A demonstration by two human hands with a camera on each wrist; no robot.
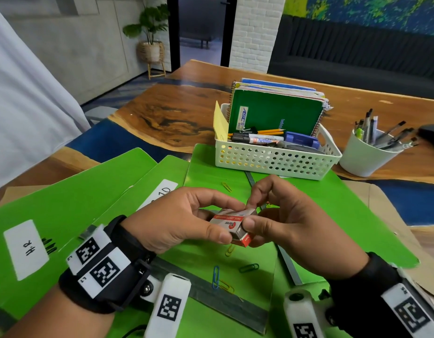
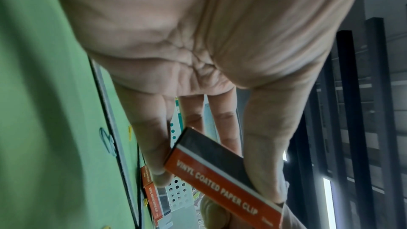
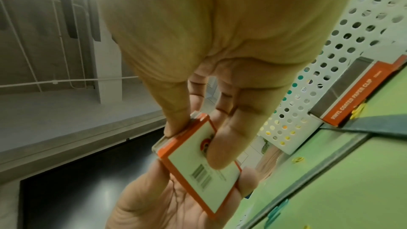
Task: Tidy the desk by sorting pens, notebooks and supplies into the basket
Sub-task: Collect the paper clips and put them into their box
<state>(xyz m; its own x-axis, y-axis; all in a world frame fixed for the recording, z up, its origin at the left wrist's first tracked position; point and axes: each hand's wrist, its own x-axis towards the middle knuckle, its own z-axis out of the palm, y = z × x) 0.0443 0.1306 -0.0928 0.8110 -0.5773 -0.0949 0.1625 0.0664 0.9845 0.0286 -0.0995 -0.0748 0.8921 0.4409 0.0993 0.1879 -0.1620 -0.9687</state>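
Both hands meet above the green folders (image 1: 72, 198), with the white perforated basket (image 1: 272, 162) just beyond the fingertips; a strip of bare folder lies between the hands and the basket's near wall. A second paper clip box (image 3: 352, 97) lies against that near wall in the right wrist view, beside a yellow clip. Beyond and to the right of the right hand stands a white cup of pens (image 1: 364, 154), well apart from the basket's right end. The desk edge (image 1: 147, 89) runs beyond and left of the left hand, with open wood between it and the basket. Basket contents: green spiral notebook (image 1: 274, 111) standing upright at the back, marker (image 1: 257, 139), pencils and a blue case lying in front of it. Left hand (image 1: 177, 220): thumb and fingers curled round the paper clip box (image 1: 235, 225), thumb on the near long side, fingers under and behind; the left wrist view shows the lettering "VINYL COATED PAPER CLIP" on the orange face (image 2: 220, 184). Right hand (image 1: 291, 228): thumb pressed on the box's right end, index finger bent over the top, so it pinches the same box; the right wrist view shows the barcode face (image 3: 202, 163) under a fingertip. Box is held off the surface, slightly tilted. Loose paper clips (image 1: 218, 276) lie on the folder below and nearer than the hands, beside a grey ruler (image 1: 211, 296); one yellow clip (image 1: 227, 187) lies just beyond the left fingers.
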